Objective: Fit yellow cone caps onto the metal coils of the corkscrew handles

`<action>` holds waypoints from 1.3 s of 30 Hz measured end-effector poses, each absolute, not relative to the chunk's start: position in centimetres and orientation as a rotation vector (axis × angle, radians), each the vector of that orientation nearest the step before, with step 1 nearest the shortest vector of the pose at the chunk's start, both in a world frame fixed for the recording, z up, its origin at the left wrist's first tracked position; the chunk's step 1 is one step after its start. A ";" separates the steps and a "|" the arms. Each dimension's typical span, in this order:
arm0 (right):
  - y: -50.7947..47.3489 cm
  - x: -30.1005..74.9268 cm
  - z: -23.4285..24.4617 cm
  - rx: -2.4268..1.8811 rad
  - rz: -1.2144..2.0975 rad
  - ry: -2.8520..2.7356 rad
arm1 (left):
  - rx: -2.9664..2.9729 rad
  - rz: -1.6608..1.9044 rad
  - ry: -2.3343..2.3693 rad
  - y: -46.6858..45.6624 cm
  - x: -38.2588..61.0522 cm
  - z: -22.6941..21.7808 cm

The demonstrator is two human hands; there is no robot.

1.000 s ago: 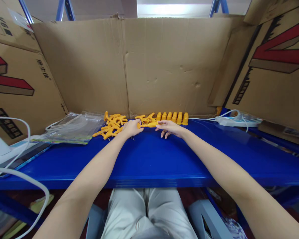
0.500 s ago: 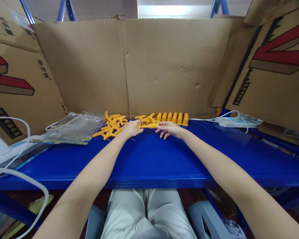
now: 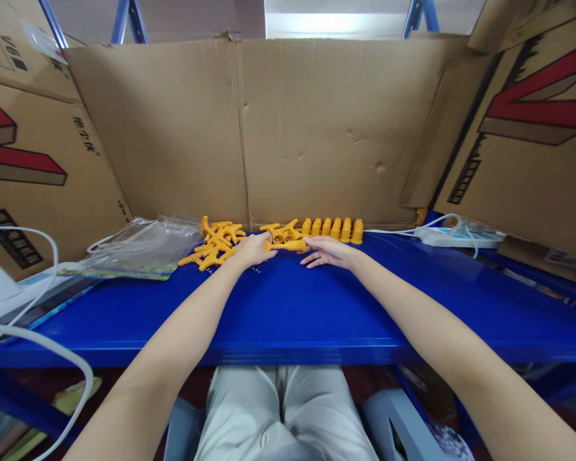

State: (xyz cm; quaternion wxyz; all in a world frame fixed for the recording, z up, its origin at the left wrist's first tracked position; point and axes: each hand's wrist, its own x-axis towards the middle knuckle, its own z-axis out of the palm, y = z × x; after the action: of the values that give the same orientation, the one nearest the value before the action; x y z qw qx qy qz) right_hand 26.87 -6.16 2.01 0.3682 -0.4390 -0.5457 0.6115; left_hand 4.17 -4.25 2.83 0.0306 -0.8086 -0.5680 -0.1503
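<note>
Far on the blue table (image 3: 288, 314), left hand (image 3: 255, 250) and right hand (image 3: 335, 251) fingers pinch one yellow piece (image 3: 294, 245); slackness could drop it.

1. I see a shiny blue table (image 3: 292, 314) that goes from one side to the other.
2. Behind it stands a tall brown cardboard wall (image 3: 336, 121) with a fold line and little dents.
3. Big printed cardboard, with red and black shapes, stands on the left (image 3: 38, 211) and the right (image 3: 532, 173).
4. Blue metal posts (image 3: 141, 20) poke up behind.
5. Up high there's a bright white patch (image 3: 312, 25), maybe a lamp, maybe a window; I can't tell.
6. The floor (image 3: 358, 379) looks dark red.
</note>
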 end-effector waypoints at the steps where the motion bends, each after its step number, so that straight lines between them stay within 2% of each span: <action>1: -6.2 26.7 2.0 -1.125 1.552 -1.373 | -2.503 -0.464 -1.732 -4.3 4.2 2.8; 8: -6.0 26.1 2.1 -1.107 1.405 -1.250 | -2.543 -0.357 -1.663 -4.0 3.8 2.6; 12: -5.5 26.1 2.4 -1.101 1.319 -1.222 | -2.537 -0.463 -1.629 -4.2 3.6 2.5; 15: -4.5 26.2 3.1 -1.050 1.229 -1.181 | -2.405 -0.550 -1.750 -4.2 3.3 2.6; 18: -3.1 25.9 3.9 -0.970 1.067 -1.197 | -2.252 -0.427 -1.896 -4.0 3.0 2.5; 22: -0.7 23.8 4.2 -0.907 0.659 -1.414 | -2.208 -0.137 -1.985 -3.7 2.7 2.4; 25: 0.8 21.0 3.7 -0.954 0.364 -1.661 | -2.230 -0.052 -2.007 -3.7 2.6 2.4; 34: 0.8 16.8 0.9 -1.286 -0.155 -2.419 | -2.225 0.047 -2.009 -3.9 2.8 2.6; 39: 0.2 16.4 0.6 -1.475 -0.285 -2.482 | -2.212 0.048 -2.010 -3.9 2.9 2.5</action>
State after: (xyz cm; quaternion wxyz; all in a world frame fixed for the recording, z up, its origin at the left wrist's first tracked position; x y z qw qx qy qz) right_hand 16.43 0.20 0.62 0.1198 -0.5049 -0.8493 -0.0976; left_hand 2.93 -3.92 2.46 0.0759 -0.7379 -0.6704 0.0159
